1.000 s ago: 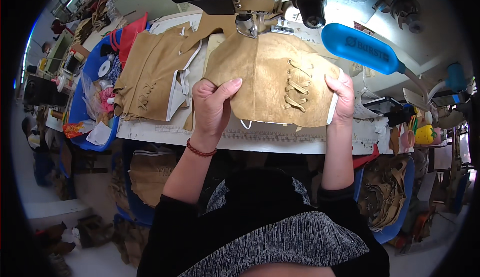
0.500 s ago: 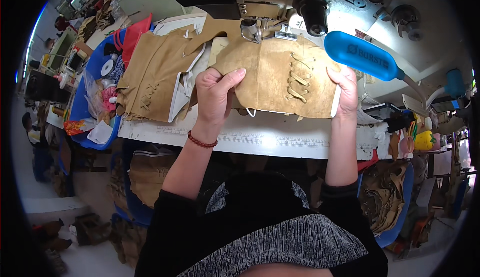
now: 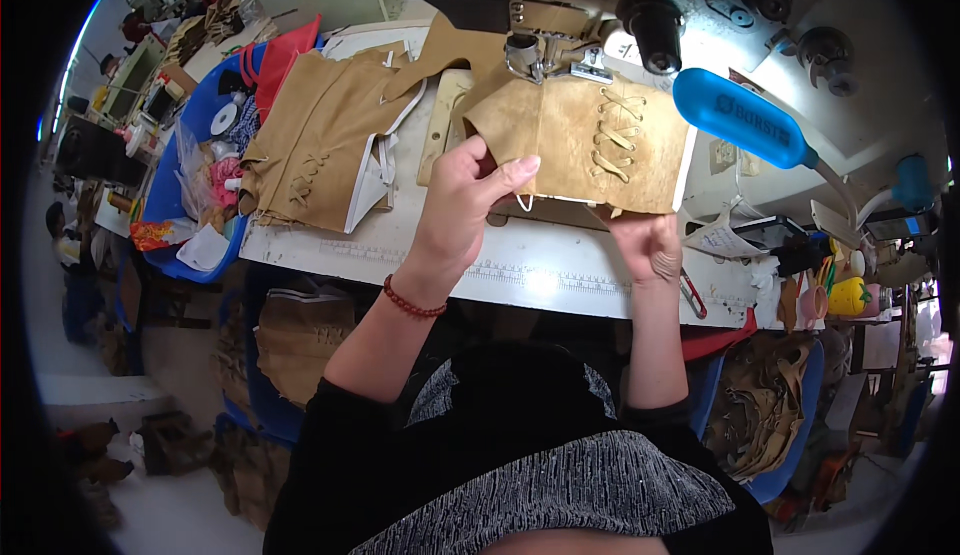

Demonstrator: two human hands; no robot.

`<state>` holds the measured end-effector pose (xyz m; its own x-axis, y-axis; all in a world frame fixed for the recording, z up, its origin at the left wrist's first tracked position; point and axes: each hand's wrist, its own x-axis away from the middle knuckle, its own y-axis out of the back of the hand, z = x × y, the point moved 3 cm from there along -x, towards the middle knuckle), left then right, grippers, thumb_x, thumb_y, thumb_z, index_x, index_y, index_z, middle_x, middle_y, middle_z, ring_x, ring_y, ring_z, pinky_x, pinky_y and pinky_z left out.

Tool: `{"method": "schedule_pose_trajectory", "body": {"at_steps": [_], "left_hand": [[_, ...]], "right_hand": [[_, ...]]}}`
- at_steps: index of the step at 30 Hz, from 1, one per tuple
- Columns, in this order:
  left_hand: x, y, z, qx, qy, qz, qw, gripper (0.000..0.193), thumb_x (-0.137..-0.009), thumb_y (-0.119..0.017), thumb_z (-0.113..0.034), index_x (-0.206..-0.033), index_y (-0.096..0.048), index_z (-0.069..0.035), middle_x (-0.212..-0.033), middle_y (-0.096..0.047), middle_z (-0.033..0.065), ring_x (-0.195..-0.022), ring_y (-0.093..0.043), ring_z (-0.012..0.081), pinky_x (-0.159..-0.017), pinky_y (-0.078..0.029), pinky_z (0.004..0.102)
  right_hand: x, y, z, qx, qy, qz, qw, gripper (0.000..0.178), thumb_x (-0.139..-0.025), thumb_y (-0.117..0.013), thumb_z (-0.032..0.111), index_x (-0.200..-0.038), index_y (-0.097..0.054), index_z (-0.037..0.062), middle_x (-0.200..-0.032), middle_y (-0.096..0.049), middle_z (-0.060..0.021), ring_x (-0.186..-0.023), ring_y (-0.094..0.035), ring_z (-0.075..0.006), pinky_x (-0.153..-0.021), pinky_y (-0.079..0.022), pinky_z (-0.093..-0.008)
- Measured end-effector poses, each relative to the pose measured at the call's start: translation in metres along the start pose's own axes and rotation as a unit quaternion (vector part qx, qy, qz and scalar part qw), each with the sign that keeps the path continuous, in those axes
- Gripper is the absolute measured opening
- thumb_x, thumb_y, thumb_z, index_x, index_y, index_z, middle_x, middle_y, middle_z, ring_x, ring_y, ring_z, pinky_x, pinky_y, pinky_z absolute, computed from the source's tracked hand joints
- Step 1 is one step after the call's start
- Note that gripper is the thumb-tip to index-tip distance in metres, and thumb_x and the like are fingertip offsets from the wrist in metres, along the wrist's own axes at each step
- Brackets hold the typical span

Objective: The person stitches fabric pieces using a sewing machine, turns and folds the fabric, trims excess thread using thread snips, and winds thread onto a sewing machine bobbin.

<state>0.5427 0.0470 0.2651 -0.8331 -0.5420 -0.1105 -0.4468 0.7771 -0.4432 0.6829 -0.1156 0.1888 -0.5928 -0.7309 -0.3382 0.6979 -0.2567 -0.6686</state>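
A tan suede-like leather piece (image 3: 565,145) with criss-cross lacing and white edging on its right side lies under the presser foot (image 3: 545,60) of a sewing machine. My left hand (image 3: 470,200) pinches its lower left edge, thumb on top, fingers curled beneath. My right hand (image 3: 650,245) reaches under the lower right edge; the leather hides its fingers, so their grip does not show. A white cord loop (image 3: 525,202) hangs from the near edge, beside my left thumb.
More laced tan pieces (image 3: 310,145) lie left on the table. Beyond them, a blue bin (image 3: 165,185) holds thread and scraps. A blue-headed lamp (image 3: 740,120) hangs at right. Another blue bin (image 3: 815,385) of leather pieces stands low right. Small red-handled scissors or a similar tool (image 3: 695,298) rest at the table's edge.
My right hand has left the piece's right edge and moved down-left, under its near edge. My left hand still grips the leather, whose lower left corner is now lifted.
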Motion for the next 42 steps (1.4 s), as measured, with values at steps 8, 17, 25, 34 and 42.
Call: {"method": "schedule_pose_trajectory", "body": {"at_steps": [8,17,25,34,42], "left_hand": [[0.002,0.006,0.006,-0.022,-0.012,-0.026,0.999,0.015,-0.086,-0.056,-0.011,-0.083,-0.06,0.003,-0.077,-0.062,0.0069,-0.062,-0.058,0.01,-0.056,-0.051,0.0233],[-0.017,0.008,0.002,-0.054,-0.043,-0.035,0.997,0.023,-0.085,-0.057,-0.012,-0.065,-0.054,-0.002,-0.062,-0.057,0.0064,-0.049,-0.055,0.0127,-0.047,-0.041,0.0214],[-0.03,0.008,-0.001,-0.075,-0.054,-0.041,0.995,0.025,-0.085,-0.058,-0.015,-0.064,-0.054,-0.003,-0.058,-0.055,0.0056,-0.049,-0.056,0.0123,-0.048,-0.041,0.0213],[-0.043,0.007,-0.006,-0.111,-0.058,-0.042,0.991,0.027,-0.084,-0.059,-0.017,-0.062,-0.052,-0.004,-0.056,-0.054,0.0045,-0.045,-0.048,0.0075,-0.044,-0.035,0.0186],[-0.058,0.005,-0.014,-0.141,-0.049,-0.05,0.987,0.026,-0.084,-0.058,-0.015,-0.061,-0.052,-0.004,-0.052,-0.048,-0.0001,-0.043,-0.039,0.004,-0.039,-0.029,0.0183]], "right_hand": [[-0.025,-0.039,0.016,-0.163,-0.041,-0.132,0.977,0.038,-0.095,-0.042,0.02,-0.129,-0.037,0.0058,-0.124,-0.05,-0.01,-0.112,-0.051,-0.0229,-0.082,-0.049,-0.039],[-0.038,-0.029,0.019,-0.156,-0.053,-0.087,0.982,0.036,-0.094,-0.042,0.019,-0.126,-0.039,0.0038,-0.122,-0.051,-0.0123,-0.108,-0.053,-0.0249,-0.076,-0.052,-0.0374],[-0.052,-0.036,0.023,-0.149,-0.04,-0.107,0.982,0.037,-0.094,-0.041,0.018,-0.127,-0.037,0.0028,-0.124,-0.048,-0.0143,-0.11,-0.052,-0.0267,-0.08,-0.05,-0.0402],[-0.068,-0.024,0.026,-0.131,-0.036,-0.097,0.986,0.034,-0.094,-0.041,0.018,-0.126,-0.039,0.0038,-0.122,-0.05,-0.0141,-0.106,-0.055,-0.0256,-0.074,-0.054,-0.0379],[-0.087,-0.013,0.028,-0.12,-0.009,-0.045,0.992,0.032,-0.094,-0.042,0.015,-0.124,-0.04,0.0032,-0.122,-0.049,-0.0153,-0.107,-0.054,-0.0271,-0.075,-0.055,-0.0398]]}}
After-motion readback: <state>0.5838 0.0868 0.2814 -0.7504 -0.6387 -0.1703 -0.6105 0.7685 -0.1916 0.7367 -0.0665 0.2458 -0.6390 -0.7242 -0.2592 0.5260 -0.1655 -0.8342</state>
